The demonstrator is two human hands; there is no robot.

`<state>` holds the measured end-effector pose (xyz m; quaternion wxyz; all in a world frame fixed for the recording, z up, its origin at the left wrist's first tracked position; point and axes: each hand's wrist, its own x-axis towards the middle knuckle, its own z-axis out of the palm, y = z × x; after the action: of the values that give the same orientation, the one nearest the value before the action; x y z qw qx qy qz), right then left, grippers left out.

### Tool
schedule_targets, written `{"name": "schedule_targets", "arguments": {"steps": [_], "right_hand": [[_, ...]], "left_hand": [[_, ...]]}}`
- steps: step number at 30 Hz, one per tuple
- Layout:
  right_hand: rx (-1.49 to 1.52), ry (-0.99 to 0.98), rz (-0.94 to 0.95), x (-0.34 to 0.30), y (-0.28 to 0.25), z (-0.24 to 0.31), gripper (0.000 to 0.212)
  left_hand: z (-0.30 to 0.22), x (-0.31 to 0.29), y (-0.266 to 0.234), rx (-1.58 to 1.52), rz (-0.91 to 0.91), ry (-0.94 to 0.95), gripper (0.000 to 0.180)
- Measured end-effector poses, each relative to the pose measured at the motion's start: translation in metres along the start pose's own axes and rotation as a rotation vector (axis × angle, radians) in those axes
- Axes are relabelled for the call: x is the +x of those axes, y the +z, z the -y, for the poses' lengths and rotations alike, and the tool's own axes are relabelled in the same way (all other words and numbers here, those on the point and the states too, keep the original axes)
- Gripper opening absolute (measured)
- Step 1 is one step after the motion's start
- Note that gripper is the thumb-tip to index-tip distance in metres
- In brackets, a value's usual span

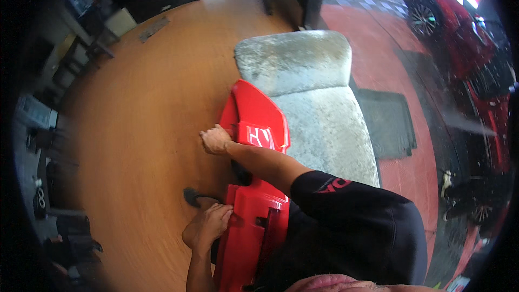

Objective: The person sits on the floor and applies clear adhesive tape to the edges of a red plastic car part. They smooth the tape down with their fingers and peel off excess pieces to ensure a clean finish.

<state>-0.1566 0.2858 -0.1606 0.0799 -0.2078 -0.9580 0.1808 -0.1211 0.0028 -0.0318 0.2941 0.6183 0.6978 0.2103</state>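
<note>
Both hands work at 1 long red panel, which runs lengthwise in front of the person, its far end by the left side of a grey seat. The far end overlaps the seat in view; whether the 2 touch, I cannot tell. The right hand reaches across, its forearm over the panel's middle, and its fingers are curled tight, grasping the left edge near the far end. The left hand is nearer the body, its bent fingers against the left edge of the near part; whether they clench or merely press there, I cannot tell. A dark shoe stands on the wooden floor, just left of the panel. The seat's raised back is at its far end. To its right, a dark mat lies on red paving, and farther right is a red car.
</note>
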Motion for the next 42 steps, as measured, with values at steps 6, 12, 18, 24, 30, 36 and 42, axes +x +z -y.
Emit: {"name": "schedule_targets", "arguments": {"steps": [6,12,18,24,30,36,42], "right_hand": [[-0.215,-0.080,-0.119,0.001,0.021,-0.004,0.018],[-0.260,0.034,-0.011,0.007,0.016,-0.020,0.021],[-0.285,-0.121,-0.063,0.014,0.021,-0.046,0.037],[-0.122,-0.054,-0.088,-0.007,0.054,-0.023,0.020],[-0.171,-0.139,-0.348,0.005,0.071,-0.012,0.012],[-0.036,-0.019,-0.409,0.001,0.062,0.028,0.029],[-0.010,-0.068,-0.258,-0.003,0.048,0.017,0.015]], "left_hand": [[0.012,-0.009,0.010,0.148,0.011,0.073,0.014],[0.020,-0.011,0.023,0.167,-0.002,0.110,0.013],[0.033,-0.011,0.033,-0.043,0.020,0.078,0.017],[0.021,-0.029,0.049,-0.101,0.078,0.026,0.011],[0.016,-0.036,0.037,0.196,0.106,0.023,0.014],[0.006,-0.049,0.043,0.162,-0.066,0.036,0.009],[0.020,-0.042,0.034,-0.013,-0.067,0.059,0.018]]}}
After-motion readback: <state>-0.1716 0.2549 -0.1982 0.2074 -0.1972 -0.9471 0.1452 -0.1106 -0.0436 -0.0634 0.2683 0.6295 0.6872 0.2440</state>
